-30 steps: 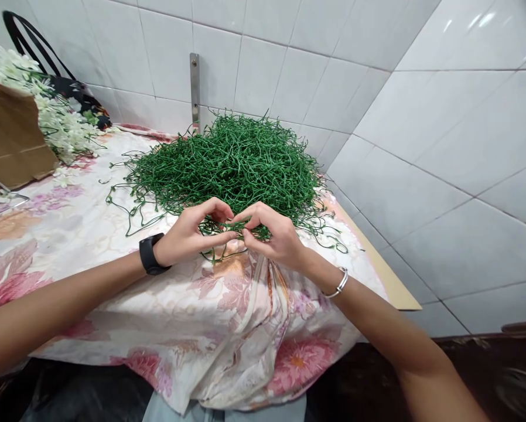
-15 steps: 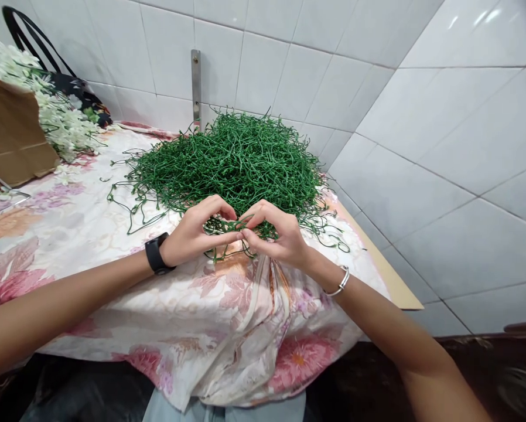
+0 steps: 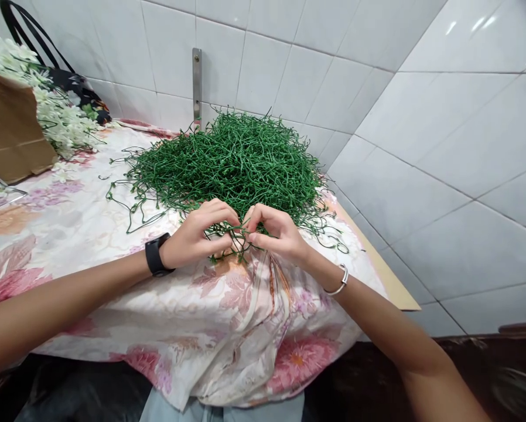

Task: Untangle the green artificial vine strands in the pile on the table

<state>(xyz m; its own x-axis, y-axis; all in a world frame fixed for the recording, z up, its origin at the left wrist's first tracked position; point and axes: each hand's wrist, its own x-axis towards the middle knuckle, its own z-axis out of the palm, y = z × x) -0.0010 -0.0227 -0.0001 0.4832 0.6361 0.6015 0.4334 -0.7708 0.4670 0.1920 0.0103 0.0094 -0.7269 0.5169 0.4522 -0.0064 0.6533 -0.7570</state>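
Note:
My right hand point(image 3: 275, 231) is pinched on a thin green artificial flower stem point(image 3: 242, 229), thumb and forefinger almost meeting at its end. Facing it, my left hand point(image 3: 204, 230) curves around several strands, with a gap visible between its thumb and fingers. The strands pass close to those fingertips, and part of them is hidden behind the fingers. Loose stem ends dangle just below both hands. Right behind them rises a large tangled pile of green stems point(image 3: 245, 155), its small budded tips sticking out at the edges.
A floral tablecloth point(image 3: 82, 234) covers the table and bunches up at the front edge. White artificial flowers point(image 3: 65, 120), a brown paper bag point(image 3: 12, 135) and a dark bag with black handles point(image 3: 74, 88) stand at the left. Tiled walls point(image 3: 272, 64) border the back and right.
My left thumb has drawn away from my right thumb, widening the gap between the hands. My right fingers have lifted and curled slightly. The pile looks the same.

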